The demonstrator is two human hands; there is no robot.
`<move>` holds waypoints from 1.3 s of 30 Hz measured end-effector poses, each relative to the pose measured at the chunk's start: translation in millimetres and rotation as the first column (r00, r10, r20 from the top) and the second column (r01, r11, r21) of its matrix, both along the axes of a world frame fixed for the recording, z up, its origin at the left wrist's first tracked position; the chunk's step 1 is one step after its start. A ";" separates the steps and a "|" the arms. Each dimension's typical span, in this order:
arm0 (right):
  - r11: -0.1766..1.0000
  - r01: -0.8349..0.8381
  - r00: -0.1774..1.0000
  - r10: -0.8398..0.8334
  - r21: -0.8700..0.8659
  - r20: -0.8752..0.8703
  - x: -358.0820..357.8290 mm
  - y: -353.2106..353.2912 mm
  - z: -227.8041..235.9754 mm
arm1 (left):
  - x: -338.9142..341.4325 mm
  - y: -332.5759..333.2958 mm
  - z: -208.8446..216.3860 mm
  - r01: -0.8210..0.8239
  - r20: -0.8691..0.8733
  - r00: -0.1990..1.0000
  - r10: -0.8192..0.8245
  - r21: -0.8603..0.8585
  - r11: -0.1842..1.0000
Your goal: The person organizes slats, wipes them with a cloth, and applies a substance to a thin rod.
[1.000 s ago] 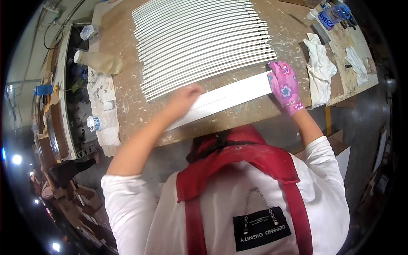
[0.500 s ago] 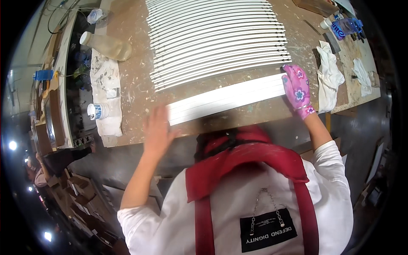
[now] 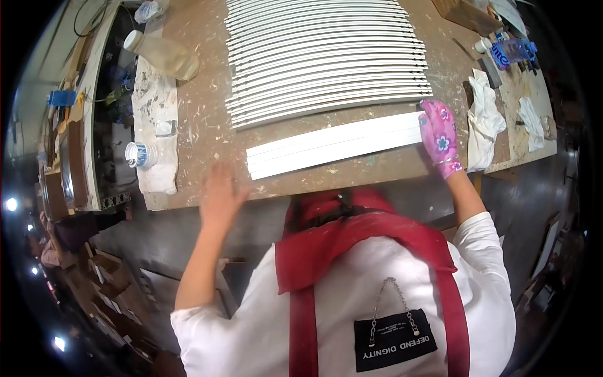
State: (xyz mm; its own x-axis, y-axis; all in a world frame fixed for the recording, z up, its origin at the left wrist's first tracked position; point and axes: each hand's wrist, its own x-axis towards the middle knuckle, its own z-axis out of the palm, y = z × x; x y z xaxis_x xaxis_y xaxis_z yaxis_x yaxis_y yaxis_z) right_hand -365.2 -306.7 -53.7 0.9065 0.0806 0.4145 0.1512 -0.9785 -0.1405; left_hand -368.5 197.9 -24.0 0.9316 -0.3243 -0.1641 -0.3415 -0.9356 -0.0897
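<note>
Slats [image 3: 336, 146], white, small stack, lie flat near front edge of bench [image 3: 201, 125], just below big row of white slats [image 3: 326, 56]. Right hand [image 3: 440, 135], pink floral glove, rests flat on stack's right end, fingers together. Left hand [image 3: 221, 195] bare, blurred, spread open at bench edge, apart from stack's left end, holding nothing. White rag [image 3: 483, 122] beside glove.

Bare bench [image 3: 207, 125] between slat stack [image 3: 326, 56] and rag [image 3: 157, 132]
</note>
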 end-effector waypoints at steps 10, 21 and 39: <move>0.994 -0.034 0.997 0.042 0.103 -0.072 2.6 -0.9 5.0 | 24.8 -102.0 19.3 0.166 0.154 0.984 -0.088 -0.631 0.758; 0.987 -0.005 0.969 0.045 0.163 -0.242 -2.6 -4.5 15.8 | 50.1 -7.9 1.9 -0.213 -0.167 0.977 0.133 -0.740 0.638; 0.595 0.375 0.461 0.545 0.711 -0.700 -6.6 -56.0 51.7 | 45.3 -18.2 43.8 -0.824 -0.837 0.546 0.006 -0.536 0.184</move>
